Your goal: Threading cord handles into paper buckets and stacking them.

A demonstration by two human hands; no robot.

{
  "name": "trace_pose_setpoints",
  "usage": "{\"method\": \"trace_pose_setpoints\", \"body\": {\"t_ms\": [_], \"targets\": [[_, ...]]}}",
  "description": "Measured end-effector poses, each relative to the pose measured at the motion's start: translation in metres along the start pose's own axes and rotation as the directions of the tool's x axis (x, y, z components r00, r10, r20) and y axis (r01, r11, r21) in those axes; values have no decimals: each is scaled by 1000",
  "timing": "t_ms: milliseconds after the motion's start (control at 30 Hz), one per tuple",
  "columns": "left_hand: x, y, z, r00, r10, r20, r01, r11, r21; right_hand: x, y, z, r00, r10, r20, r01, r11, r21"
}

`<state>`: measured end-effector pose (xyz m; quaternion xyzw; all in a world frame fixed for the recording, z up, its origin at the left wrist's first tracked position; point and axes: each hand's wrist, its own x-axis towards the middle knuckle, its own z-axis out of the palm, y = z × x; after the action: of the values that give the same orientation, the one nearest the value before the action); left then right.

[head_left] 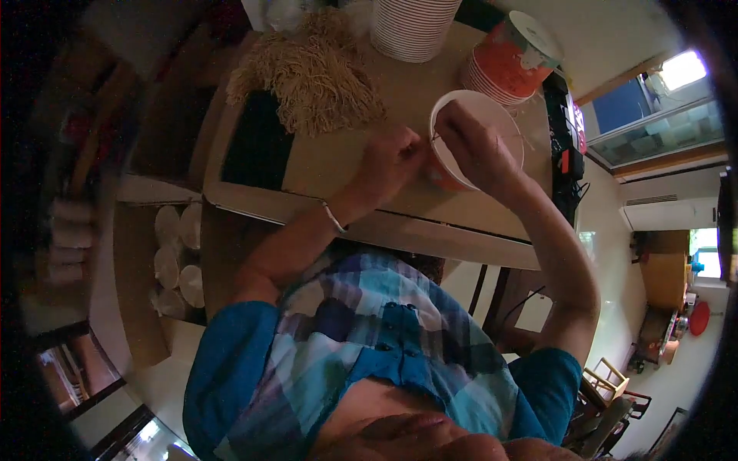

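A white-lined paper tub [503,123] with an orange outside stands on the cardboard-topped table in front of me. My right hand [469,138] reaches over its mouth, fingers pinched together at the left side of the rim. Close outside that same side is my left hand [390,163], its fingers curled closed; what they hold is hidden. A thin cord [436,137] shows at the rim between both hands, and a fine strand pokes out past the tub's right side. Beyond my left hand lies a heap of tan cords [311,73].
A tall stack of white tubs [411,27] stands at the back. Right of it are stacked orange printed tubs [511,58]. Dark devices with cables [567,154] line the table's right edge. At lower left, a cardboard box [142,284] holds several pale round-topped items.
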<state>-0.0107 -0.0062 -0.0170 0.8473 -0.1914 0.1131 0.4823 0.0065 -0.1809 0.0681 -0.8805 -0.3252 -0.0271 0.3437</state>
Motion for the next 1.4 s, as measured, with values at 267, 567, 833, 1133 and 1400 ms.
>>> {"method": "trace_pose_setpoints", "body": {"t_ms": [267,567,833,1133,1400], "targets": [[18,11,-18,977,180,-111,-209,893,-399,5,-2,-3,998,-54,38,54,999,2],[22,2,-8,991,128,-27,-114,745,-657,7,1,-4,998,-55,34,54,998,24],[32,-6,-16,946,322,-39,-292,792,-536,7,-2,-5,999,-13,35,13,1000,-14],[35,-24,-7,966,255,42,-164,732,-661,17,0,-25,999,37,20,-36,999,-37],[33,-29,-7,953,304,12,-226,734,-641,22,-31,-31,989,68,-128,-19,936,351]]}}
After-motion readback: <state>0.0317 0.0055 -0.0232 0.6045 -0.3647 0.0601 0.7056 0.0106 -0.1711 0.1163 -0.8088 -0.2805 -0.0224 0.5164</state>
